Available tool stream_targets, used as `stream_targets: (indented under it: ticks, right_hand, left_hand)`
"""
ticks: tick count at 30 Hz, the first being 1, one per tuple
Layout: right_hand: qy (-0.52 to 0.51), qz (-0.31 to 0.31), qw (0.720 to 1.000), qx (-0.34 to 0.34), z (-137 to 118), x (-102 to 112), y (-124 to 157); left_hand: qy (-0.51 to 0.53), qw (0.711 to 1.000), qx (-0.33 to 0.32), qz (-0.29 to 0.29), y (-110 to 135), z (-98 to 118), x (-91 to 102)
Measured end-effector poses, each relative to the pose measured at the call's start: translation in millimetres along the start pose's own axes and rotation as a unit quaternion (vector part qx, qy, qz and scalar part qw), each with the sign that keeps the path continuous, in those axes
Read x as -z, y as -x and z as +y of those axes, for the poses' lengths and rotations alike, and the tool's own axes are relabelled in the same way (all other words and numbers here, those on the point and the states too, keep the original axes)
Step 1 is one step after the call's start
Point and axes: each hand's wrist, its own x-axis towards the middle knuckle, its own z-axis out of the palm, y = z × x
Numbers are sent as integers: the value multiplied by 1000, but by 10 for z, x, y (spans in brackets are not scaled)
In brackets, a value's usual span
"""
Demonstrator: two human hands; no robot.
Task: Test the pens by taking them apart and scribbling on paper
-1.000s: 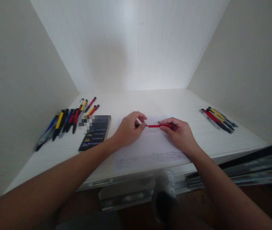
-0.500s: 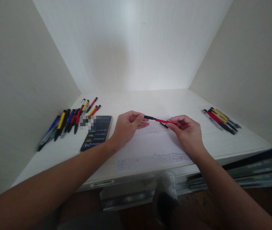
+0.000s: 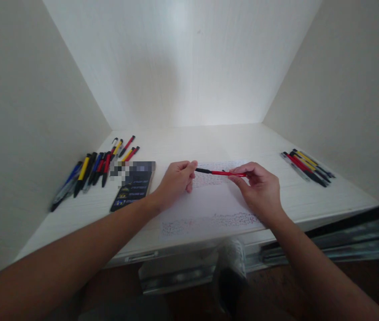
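Observation:
Between my two hands a red pen (image 3: 221, 173) with a black grip lies almost level above the paper. The fingertips of my left hand (image 3: 179, 180) pinch its black end. My right hand (image 3: 258, 185) holds the red barrel at the other end between thumb and fingers. Beneath them is a white sheet of paper (image 3: 206, 203) with small handwriting along its top and bottom. A small black piece (image 3: 224, 170) shows just behind the barrel, mostly hidden by the pen and my right fingers.
A phone (image 3: 132, 191) lies left of the paper. Several pens (image 3: 84, 174) in mixed colours are heaped by the left wall, and several more (image 3: 306, 167) lie near the right wall. A metal drawer rail (image 3: 343, 240) juts out below the desk's front edge at right.
The pen has come slightly lower and leftward and lies more level. My left fingers have closed in around its black end; my right hand still grips the red barrel.

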Motion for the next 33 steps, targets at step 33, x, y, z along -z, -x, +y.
stream_targets:
  ticks: [33]
  right_hand:
    - [29, -72, 993, -84, 7, 18, -77]
  left_hand:
    - [2, 998, -58, 3, 68, 132, -38]
